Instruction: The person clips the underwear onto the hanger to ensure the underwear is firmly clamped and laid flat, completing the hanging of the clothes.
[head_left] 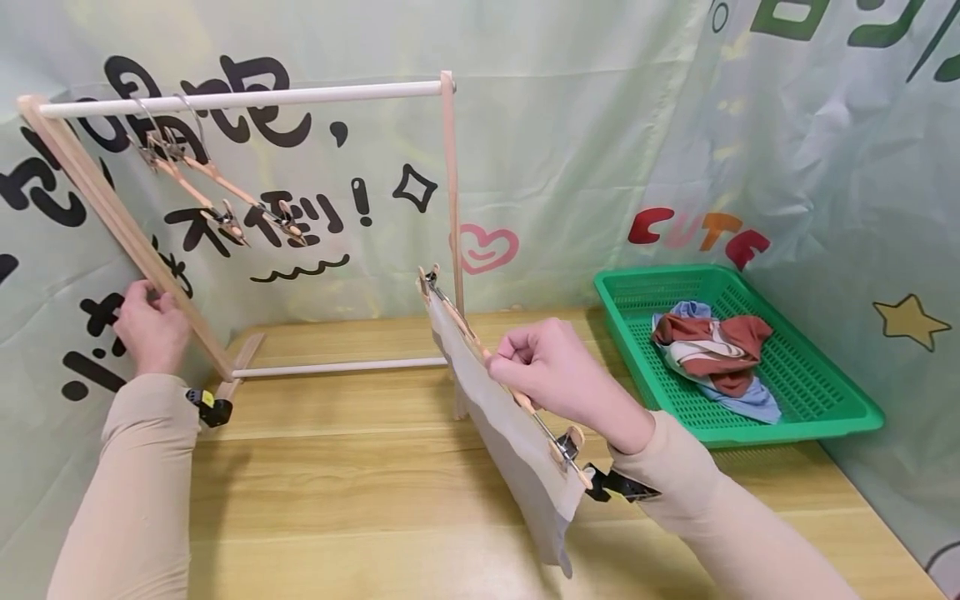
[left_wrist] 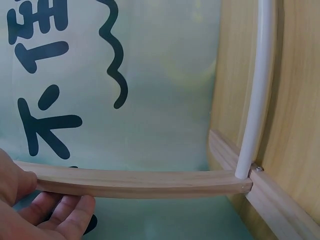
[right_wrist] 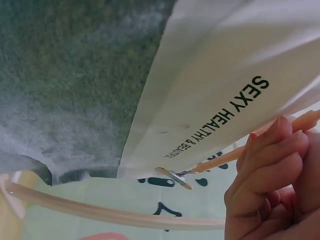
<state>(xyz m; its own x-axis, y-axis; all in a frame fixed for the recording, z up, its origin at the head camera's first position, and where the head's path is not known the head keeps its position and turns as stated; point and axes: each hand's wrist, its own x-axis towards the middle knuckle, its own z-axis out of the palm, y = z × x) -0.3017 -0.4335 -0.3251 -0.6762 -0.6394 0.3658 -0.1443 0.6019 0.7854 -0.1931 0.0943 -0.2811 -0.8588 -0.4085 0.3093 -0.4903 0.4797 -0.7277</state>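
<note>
In the head view my left hand (head_left: 153,327) is at the rack's left wooden post (head_left: 138,229); in the left wrist view thumb and fingers lie on either side of that post (left_wrist: 145,183). My right hand (head_left: 562,371) pinches the middle of a wooden clip hanger (head_left: 457,317), near the right post. From the hanger's two clips hangs a grey cloth (head_left: 510,442). The right wrist view shows the curled fingers of my right hand (right_wrist: 272,180) on the hanger (right_wrist: 220,160), beside the cloth's white band (right_wrist: 200,85) with printed lettering.
Two clip hangers (head_left: 217,187) hang at the left of the rack's white top bar (head_left: 247,98). A white lower bar (head_left: 345,367) joins the posts near the table. At the right a green basket (head_left: 825,425) holds crumpled red, white and blue cloths (head_left: 720,346).
</note>
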